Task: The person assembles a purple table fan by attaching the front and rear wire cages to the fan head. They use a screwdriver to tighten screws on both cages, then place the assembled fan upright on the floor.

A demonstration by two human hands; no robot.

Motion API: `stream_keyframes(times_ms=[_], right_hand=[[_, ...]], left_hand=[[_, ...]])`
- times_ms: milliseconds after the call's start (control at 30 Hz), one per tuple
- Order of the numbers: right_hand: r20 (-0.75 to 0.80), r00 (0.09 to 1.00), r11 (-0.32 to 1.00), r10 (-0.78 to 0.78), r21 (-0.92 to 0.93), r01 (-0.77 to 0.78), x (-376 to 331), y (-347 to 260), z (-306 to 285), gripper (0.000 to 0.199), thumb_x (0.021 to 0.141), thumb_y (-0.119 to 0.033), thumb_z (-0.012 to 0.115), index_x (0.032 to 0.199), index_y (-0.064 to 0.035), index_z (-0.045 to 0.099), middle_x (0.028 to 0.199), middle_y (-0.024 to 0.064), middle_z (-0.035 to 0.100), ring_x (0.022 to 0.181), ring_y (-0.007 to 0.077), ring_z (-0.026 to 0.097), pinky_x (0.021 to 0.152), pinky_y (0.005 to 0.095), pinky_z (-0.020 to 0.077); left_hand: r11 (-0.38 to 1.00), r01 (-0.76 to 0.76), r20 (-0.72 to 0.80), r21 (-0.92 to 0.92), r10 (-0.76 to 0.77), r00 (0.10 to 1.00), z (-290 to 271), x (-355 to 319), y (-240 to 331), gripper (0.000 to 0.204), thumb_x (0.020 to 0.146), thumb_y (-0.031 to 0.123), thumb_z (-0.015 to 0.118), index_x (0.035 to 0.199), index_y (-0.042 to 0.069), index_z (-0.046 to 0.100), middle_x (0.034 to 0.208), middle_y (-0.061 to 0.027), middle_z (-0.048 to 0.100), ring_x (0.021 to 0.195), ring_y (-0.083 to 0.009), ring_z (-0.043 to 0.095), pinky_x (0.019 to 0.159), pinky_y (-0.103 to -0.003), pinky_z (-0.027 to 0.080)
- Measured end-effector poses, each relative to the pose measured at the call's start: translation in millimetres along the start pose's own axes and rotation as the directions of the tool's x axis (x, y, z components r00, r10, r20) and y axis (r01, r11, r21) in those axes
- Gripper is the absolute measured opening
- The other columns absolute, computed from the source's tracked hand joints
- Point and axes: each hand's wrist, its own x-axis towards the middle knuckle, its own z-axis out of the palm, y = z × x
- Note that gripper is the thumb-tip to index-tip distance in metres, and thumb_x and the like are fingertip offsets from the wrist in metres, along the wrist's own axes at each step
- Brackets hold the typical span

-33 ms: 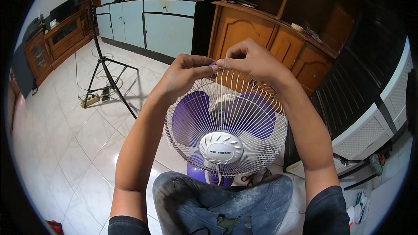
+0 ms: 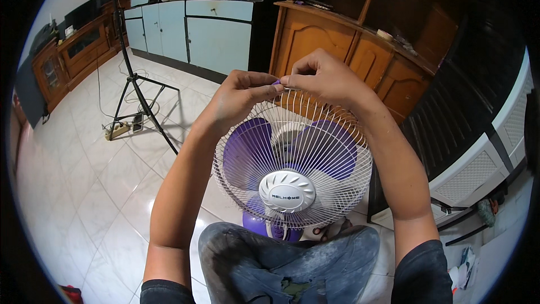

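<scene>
A white-grilled fan (image 2: 287,190) with purple blades stands on the floor in front of my crossed legs, its wire guard facing me. At the top rim of the guard, a small purple clip (image 2: 277,83) shows between my fingertips, mostly covered by them. My left hand (image 2: 239,94) pinches it from the left with thumb and fingers. From the right, my right hand (image 2: 326,79) closes its thumb and index finger on the same spot, its other fingers curled. Below the guard, part of the fan's purple base (image 2: 254,224) is visible.
A black tripod stand (image 2: 135,79) is at the left, beside a power strip (image 2: 117,130) with cables. Light-blue cabinets (image 2: 218,42) and a wooden cabinet (image 2: 309,36) line the back. A black-and-white drawer unit (image 2: 469,169) is close at my right. Scissors (image 2: 319,231) lie near my knee.
</scene>
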Motion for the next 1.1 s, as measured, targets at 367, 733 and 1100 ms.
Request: stream_keyframes(times_ms=[367, 733, 1100], right_hand=[[-0.086, 0.995, 0.998, 0.058, -0.027, -0.06, 2.2, -8.7, 4.8, 0.034, 0.101, -0.031, 0.071, 0.097, 0.0018, 0.082, 0.079, 0.0123, 0.074, 0.07, 0.0202, 0.068, 0.069, 0.0385, 0.052], [-0.197, 0.972, 0.983, 0.132, 0.15, -0.103, -78.6, 17.1, -12.0, 0.034, 0.098, -0.032, 0.076, 0.105, 0.0007, 0.082, 0.087, 0.0111, 0.078, 0.08, 0.0189, 0.073, 0.076, 0.0341, 0.0565], [-0.103, 0.975, 0.751, 0.199, 0.655, -0.084, -88.0, 30.4, -4.4, 0.029, 0.096, -0.023, 0.079, 0.102, 0.0054, 0.074, 0.091, 0.0116, 0.076, 0.075, 0.0148, 0.073, 0.066, 0.0251, 0.0566]], left_hand=[[0.996, -0.053, 0.006, 0.068, 0.053, 0.999, 4.7, -2.8, 0.9, 0.038, 0.1, 0.027, 0.075, 0.12, -0.004, 0.077, 0.104, -0.0143, 0.079, 0.1, -0.0183, 0.072, 0.098, -0.034, 0.053], [0.948, -0.173, -0.053, 0.269, 0.194, 0.98, 5.2, -11.1, -3.2, 0.073, 0.093, 0.051, 0.08, 0.129, -0.011, 0.069, 0.115, -0.0259, 0.076, 0.111, -0.0325, 0.073, 0.102, -0.042, 0.056], [0.843, 0.014, 0.025, 0.538, -0.033, 0.999, 44.6, 0.9, 41.9, 0.068, 0.089, 0.058, 0.08, 0.113, -0.005, 0.074, 0.099, -0.0197, 0.075, 0.093, -0.0258, 0.071, 0.089, -0.037, 0.055]])
